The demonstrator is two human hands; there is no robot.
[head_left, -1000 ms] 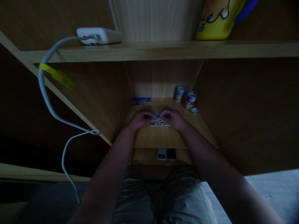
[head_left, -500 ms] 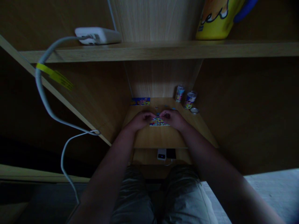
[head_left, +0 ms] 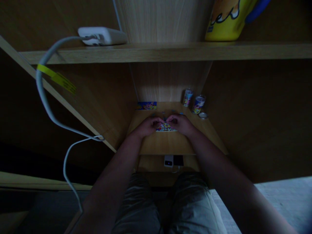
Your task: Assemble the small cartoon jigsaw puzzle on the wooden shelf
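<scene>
On the wooden desk board lies a partly assembled, colourful cartoon jigsaw puzzle (head_left: 166,127). Over its left side my left hand (head_left: 150,125) is closed, thumb and fingers curled toward the middle. My right hand (head_left: 181,123) is closed in a pinch at the upper right side of the puzzle. The fingertips of both hands nearly meet at its far edge; whatever they pinch is too small and dark to make out. Beyond the hands lie a few small loose puzzle pieces (head_left: 181,113). A printed cartoon picture card (head_left: 147,106) lies at the back left.
Two cartoon-printed cans (head_left: 187,97) stand at the back right, a round metal lid (head_left: 202,115) before them. Overhead, a shelf (head_left: 156,52) carries a white charger (head_left: 103,35) with a hanging cable and a yellow mug (head_left: 223,24). A small white device (head_left: 168,161) lies below the desk edge.
My left hand has shifted slightly to the right, its fingertips closer to the right hand's. My right hand stays almost in place, and the puzzle has not visibly moved.
</scene>
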